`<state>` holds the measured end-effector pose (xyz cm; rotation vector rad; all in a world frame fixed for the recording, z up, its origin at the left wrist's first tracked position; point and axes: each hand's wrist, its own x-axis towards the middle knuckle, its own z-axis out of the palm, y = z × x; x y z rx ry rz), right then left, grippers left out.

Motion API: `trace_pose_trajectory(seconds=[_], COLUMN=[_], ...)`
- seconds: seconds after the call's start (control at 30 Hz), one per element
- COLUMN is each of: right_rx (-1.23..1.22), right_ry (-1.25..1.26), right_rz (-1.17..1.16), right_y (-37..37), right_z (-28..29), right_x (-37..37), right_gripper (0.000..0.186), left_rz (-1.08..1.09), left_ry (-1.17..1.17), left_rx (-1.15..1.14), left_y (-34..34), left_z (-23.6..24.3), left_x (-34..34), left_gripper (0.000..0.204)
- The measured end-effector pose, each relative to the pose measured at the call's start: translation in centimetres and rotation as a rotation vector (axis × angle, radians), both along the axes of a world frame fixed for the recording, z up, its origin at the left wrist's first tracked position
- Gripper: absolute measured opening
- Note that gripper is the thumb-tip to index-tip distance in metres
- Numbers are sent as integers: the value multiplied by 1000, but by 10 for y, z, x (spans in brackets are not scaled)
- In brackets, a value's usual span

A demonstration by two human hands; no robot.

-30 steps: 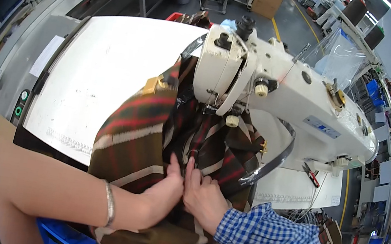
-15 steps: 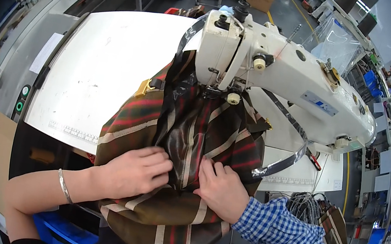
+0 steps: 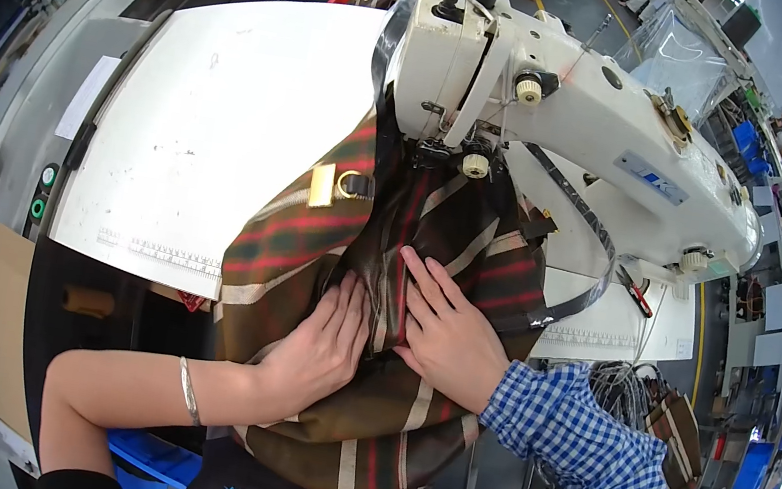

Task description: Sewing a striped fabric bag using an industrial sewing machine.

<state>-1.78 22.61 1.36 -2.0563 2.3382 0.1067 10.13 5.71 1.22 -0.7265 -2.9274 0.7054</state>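
Observation:
A brown plaid fabric bag (image 3: 286, 234) with red and cream stripes lies under the head of a white sewing machine (image 3: 591, 123). Its dark, shiny fold runs up to the presser foot (image 3: 432, 157). My left hand (image 3: 323, 346) rests on the left side of that fold, fingers stretched out and close together. On the right side, my right hand (image 3: 447, 329) lies flat with fingers apart, pressing on the cloth. A gold-coloured metal fitting (image 3: 322, 186) with a ring sits on the bag's left part. Dark edging tape (image 3: 604, 238) curves out at the right.
The white machine table (image 3: 221, 98) spreads to the left, with a ruler strip along its front edge. Red-handled snips (image 3: 636, 293) lie to the right. Loose threads (image 3: 630, 392) hang near more striped fabric (image 3: 674, 449). A blue bin (image 3: 152, 457) stands low at the left.
Both hands have shifted: the left slightly right with its fingers straightened, the right farther up the cloth with fingers spread. The bag's left side has turned, bringing the gold fitting rightward.

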Motion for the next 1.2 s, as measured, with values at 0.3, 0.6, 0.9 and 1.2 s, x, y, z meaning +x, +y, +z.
trace_pose_trajectory(seconds=[0.3,0.6,0.9,1.2], right_rx=[26,230,-103,170], right_ry=[91,-187,-276,-95], right_rz=[11,-90,99,63], right_y=[3,12,6,-24], right_z=[20,87,27,19], right_x=[10,-41,-37,-27], right_gripper=[22,34,44,59], left_rz=[-273,-286,-93,-231], left_ry=[67,-221,-471,-298], left_rx=[468,386,300,-172], left_y=[-33,-45,-53,-17], left_z=[7,96,106,64], left_x=[-4,-45,-62,-55], left_gripper=[30,10,55,43])
